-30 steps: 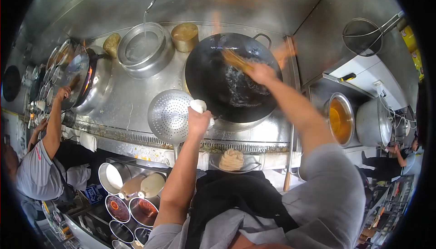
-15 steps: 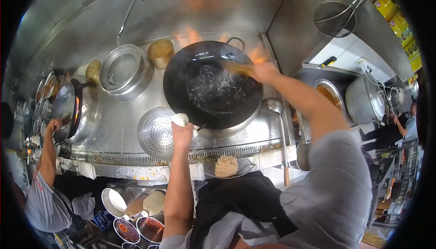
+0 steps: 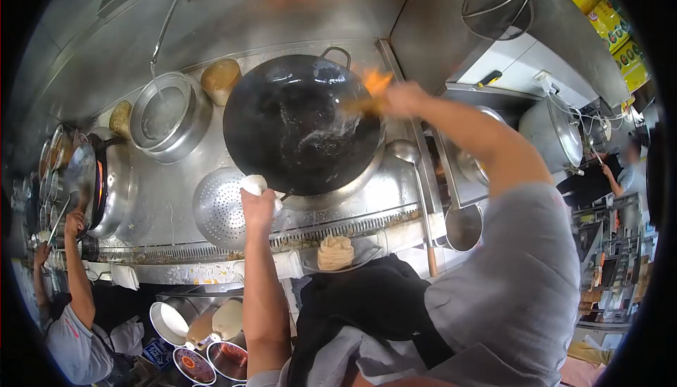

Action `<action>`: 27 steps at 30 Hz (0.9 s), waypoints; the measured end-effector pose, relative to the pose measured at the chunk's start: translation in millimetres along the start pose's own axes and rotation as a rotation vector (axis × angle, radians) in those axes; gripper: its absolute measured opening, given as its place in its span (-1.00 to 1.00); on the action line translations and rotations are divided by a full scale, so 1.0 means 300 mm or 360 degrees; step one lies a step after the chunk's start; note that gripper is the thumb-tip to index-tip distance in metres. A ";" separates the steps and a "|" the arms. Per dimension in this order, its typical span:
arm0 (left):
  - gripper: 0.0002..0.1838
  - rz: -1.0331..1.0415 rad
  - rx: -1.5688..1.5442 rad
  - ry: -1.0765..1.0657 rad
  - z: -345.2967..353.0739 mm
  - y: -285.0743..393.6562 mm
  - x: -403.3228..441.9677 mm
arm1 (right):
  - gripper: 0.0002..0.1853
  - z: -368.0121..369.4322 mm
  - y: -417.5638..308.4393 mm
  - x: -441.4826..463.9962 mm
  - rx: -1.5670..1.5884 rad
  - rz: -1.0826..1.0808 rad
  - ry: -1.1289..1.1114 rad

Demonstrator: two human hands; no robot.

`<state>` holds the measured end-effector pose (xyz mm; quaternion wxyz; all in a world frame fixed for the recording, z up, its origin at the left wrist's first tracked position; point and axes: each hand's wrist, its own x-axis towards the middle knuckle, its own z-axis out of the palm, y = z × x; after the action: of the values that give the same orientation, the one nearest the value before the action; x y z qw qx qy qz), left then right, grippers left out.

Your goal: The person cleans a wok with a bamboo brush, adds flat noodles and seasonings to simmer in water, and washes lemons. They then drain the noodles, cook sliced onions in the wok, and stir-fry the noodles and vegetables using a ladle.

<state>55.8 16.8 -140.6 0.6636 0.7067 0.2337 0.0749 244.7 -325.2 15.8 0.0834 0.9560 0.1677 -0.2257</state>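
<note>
A big black wok point(image 3: 282, 150) sits on the stove burner with a little water swirling inside it. My left hand point(image 3: 259, 208) is closed around a folded white cloth point(image 3: 253, 184) at the wok's near handle, which is mostly hidden. In my right hand point(image 3: 405, 99) is a tan bamboo wok brush point(image 3: 363, 106), its bristle end blurred over the wok's right side beside the water. Orange flame point(image 3: 376, 79) rises behind the wok's far right rim, close to that hand. A perforated skimmer point(image 3: 220, 207) lies to the left of my left hand.
A ladle point(image 3: 404, 151) rests right of the wok. A metal pot point(image 3: 169, 119) under a spout point(image 3: 159, 48) stands left. A folded cloth point(image 3: 335, 253) lies at the front edge. Seasoning containers point(image 3: 194, 364) stand below left. A co-worker's hand point(image 3: 74, 222) is at another wok far left.
The view has shifted, so the stove sits farther left. My right hand has swept the brush toward the wok's right side, and the water swirls there. Flames behind the wok's left have died down.
</note>
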 end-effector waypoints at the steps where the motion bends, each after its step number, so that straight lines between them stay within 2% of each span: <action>1: -0.52 -0.0071 -0.0010 -0.0092 -0.012 -0.007 0.006 | -0.49 -0.016 -0.005 0.110 -0.0014 0.0038 0.0148; 4: -0.56 -0.0133 0.0005 -0.0155 -0.010 -0.022 0.012 | -0.53 0.127 -0.276 0.365 0.0124 0.0106 0.0442; 5: -0.56 -0.0091 -0.0058 -0.0162 -0.006 -0.019 0.007 | -0.55 0.196 -0.410 0.317 0.0519 0.0093 0.0480; 8: -0.56 -0.0017 0.0021 -0.0056 0.003 -0.010 -0.007 | -0.41 0.393 -0.598 0.174 0.0885 -0.0168 0.0352; 9: -0.55 -0.0013 0.0022 -0.0021 0.007 -0.026 -0.003 | -0.39 0.413 -0.581 0.093 0.0902 -0.0316 0.0285; 11: -0.53 -0.0024 0.0031 0.0013 0.010 -0.048 0.002 | -0.43 0.356 -0.418 -0.051 0.0744 -0.0400 -0.0150; 12: -0.55 -0.0001 0.0075 0.0043 0.015 -0.051 0.005 | -0.44 0.372 -0.274 -0.057 0.0542 -0.0376 -0.0186; 13: -0.56 0.0026 0.0121 0.0078 0.016 -0.049 0.011 | -0.48 0.398 -0.100 -0.010 0.0345 -0.0522 0.0001; 14: -0.56 0.0018 0.0128 0.0091 0.012 -0.036 0.020 | -0.50 0.223 -0.025 -0.024 0.0141 -0.0235 -0.0263; 15: -0.59 -0.0034 0.0120 -0.0017 0.004 -0.011 0.022 | -0.52 0.121 0.040 0.020 -0.0226 -0.0079 -0.0013; 16: -0.61 -0.0096 0.0104 -0.0126 0.000 0.015 0.006 | -0.53 0.108 0.113 0.166 -0.0459 -0.0082 0.0274; 17: -0.66 -0.0117 0.0038 -0.0135 0.008 0.068 -0.020 | -0.55 0.072 0.077 0.261 -0.0296 -0.0056 0.0333; 19: -0.65 -0.0078 0.0042 -0.0097 0.017 0.043 -0.009 | -0.57 0.065 -0.150 0.379 -0.0065 -0.0030 0.0418; 22: -0.61 -0.0082 -0.0012 -0.0052 0.026 -0.014 -0.015 | -0.54 0.271 -0.418 0.325 0.0406 -0.0019 0.0507; 24: -0.55 0.0166 0.0193 0.0260 0.035 -0.161 0.034 | -0.50 0.355 -0.410 0.215 0.0480 -0.0175 0.0418; 25: -0.51 0.0064 0.0201 0.0252 0.039 -0.135 0.022 | -0.48 0.348 -0.377 0.124 0.0425 -0.0194 0.0273; 27: -0.50 0.0062 0.0234 0.0277 0.048 -0.137 0.026 | -0.46 0.286 -0.268 -0.051 0.0189 -0.0269 0.0013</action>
<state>59.2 7.6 -183.8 0.5856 0.7487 0.2815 0.1317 168.4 -274.9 -59.7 0.0066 0.9426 0.2345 -0.2375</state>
